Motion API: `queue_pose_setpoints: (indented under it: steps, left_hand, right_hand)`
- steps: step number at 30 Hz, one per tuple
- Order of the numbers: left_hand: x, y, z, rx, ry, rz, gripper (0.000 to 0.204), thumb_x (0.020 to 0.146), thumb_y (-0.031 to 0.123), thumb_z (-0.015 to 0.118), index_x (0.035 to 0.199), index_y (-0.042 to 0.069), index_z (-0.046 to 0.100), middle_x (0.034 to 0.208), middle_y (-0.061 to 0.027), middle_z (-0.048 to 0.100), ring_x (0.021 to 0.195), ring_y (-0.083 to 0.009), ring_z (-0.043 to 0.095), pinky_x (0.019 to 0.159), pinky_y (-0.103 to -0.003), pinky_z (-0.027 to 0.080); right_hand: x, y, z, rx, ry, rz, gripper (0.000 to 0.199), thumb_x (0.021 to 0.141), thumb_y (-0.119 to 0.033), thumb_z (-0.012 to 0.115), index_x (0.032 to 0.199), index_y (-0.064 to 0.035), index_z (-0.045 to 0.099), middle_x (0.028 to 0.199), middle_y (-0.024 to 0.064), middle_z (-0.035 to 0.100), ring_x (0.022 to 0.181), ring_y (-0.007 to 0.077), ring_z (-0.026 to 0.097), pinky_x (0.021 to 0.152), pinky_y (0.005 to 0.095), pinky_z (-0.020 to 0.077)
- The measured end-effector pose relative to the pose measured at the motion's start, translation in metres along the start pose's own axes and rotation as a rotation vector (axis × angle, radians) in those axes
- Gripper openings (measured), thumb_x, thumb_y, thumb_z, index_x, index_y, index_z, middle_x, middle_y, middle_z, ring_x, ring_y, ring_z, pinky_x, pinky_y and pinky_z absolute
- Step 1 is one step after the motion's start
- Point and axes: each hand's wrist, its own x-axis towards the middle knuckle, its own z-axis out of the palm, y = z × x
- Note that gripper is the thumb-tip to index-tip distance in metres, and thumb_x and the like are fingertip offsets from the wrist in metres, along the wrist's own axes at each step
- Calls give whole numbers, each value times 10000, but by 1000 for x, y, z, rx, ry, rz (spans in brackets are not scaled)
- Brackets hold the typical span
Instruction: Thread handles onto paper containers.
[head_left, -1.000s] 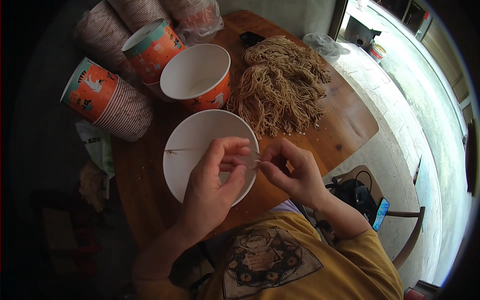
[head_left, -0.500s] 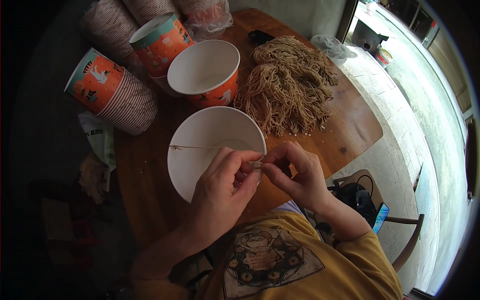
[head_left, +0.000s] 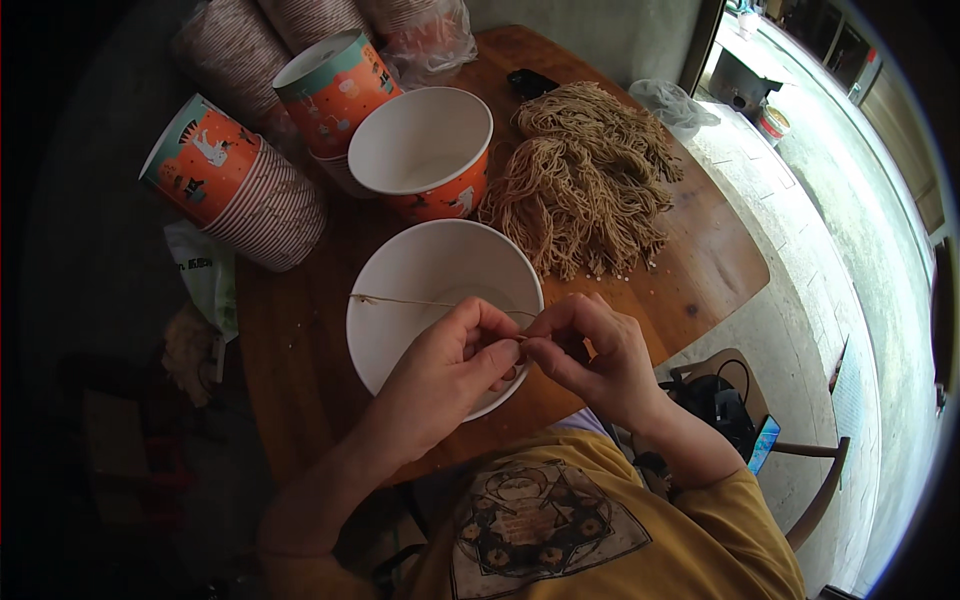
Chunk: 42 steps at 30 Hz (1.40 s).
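Over the near rim of a white paper bucket (head_left: 395, 350), my two hands meet fingertip to fingertip. My left hand (head_left: 450, 365) pinches a thin tan cord (head_left: 425, 302) between thumb and fingers. Close against it, my right hand (head_left: 600, 365) is also closed in a pinch on the cord; the exact spot is hidden by the fingertips. The cord runs left across the bucket's mouth and ends in a small knot near its left rim. A large heap of the same tan cords (head_left: 590, 190) lies on the wooden table beyond my right hand.
Behind the near bucket stands an orange-printed bucket (head_left: 440, 205). Stacks of nested buckets (head_left: 265, 205) lean at the left, with more in plastic wrap (head_left: 435, 45) behind. Small white bits lie by the heap. A chair (head_left: 825, 450) holds a black bag (head_left: 710, 400) and a phone (head_left: 765, 442).
The view has shifted slightly, so the table things sit a little lower and farther right. My fingertips have shifted at the cord, and a small pale piece between them no longer shows.
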Motion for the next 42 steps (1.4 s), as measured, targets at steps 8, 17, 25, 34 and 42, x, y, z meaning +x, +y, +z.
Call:
queue_pose_setpoints:
  steps: [8,17,25,34,42]
  left_hand:
    - [2,-10,6,162,42,191,163,915,44,554,1072,4,530,945,-59,581,817,-116,589,729,-261,500]
    - [1,-3,13,711,231,556,161,818,-28,605,961,14,545,881,-109,537,770,-261,607,634,-347,510]
    - [2,-1,19,999,396,751,167,777,-26,625,904,37,536,858,-97,515,770,-273,566,660,-388,471]
    - [4,-5,24,705,331,659,204,769,-80,607,913,16,498,828,-107,527,732,-271,581,628,-363,496]
    - [8,-10,22,316,215,469,166,814,-73,588,915,13,489,866,-69,571,772,-149,593,693,-279,504]
  right_hand:
    - [0,-1,-2,-2,-1,-2,121,821,-95,680,872,-39,586,768,18,597,614,86,496,558,228,404]
    - [-1,1,1,-18,52,-65,113,804,-108,664,870,-94,574,649,-9,533,546,135,509,624,282,375]
    - [-1,3,2,-110,111,-154,129,803,-101,678,868,-103,566,683,-9,537,558,136,522,604,290,359]
    - [-2,5,0,-268,120,-316,154,782,-92,685,873,-118,563,664,-12,510,560,147,509,589,307,329]
    - [-5,10,4,-141,156,-243,152,779,-80,664,870,-97,543,676,4,519,570,158,528,603,304,341]
